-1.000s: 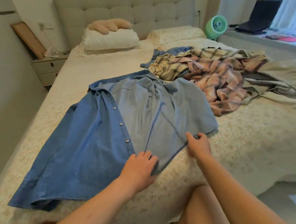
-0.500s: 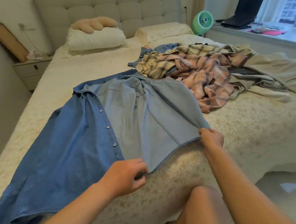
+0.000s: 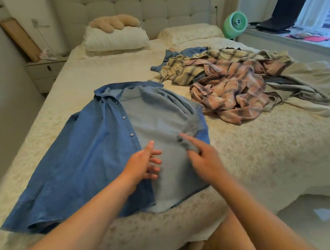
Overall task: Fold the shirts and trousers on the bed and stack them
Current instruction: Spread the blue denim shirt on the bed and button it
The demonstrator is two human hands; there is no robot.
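Note:
A blue denim shirt (image 3: 94, 162) lies open on the bed (image 3: 266, 165), its paler inside (image 3: 155, 121) facing up and its collar toward the headboard. My left hand (image 3: 143, 163) hovers over the shirt's middle with fingers spread, holding nothing. My right hand (image 3: 203, 159) is just right of it and pinches a bunched fold of the shirt's right side, which is drawn in over the pale inside; its index finger points forward. The picture is motion-blurred. A heap of plaid shirts (image 3: 231, 89) and beige trousers (image 3: 308, 83) lies further right.
Two pillows (image 3: 116, 38) and a plush toy lie at the headboard. A nightstand (image 3: 45, 73) stands at the left, a green fan (image 3: 235, 23) and a laptop (image 3: 283, 14) on the window ledge at the right. My knee shows at the bed's front edge.
Both hands have left the hem. My left hand let go and rose over the shirt's middle. My right hand carried the shirt's right side inward, narrowing the spread panel.

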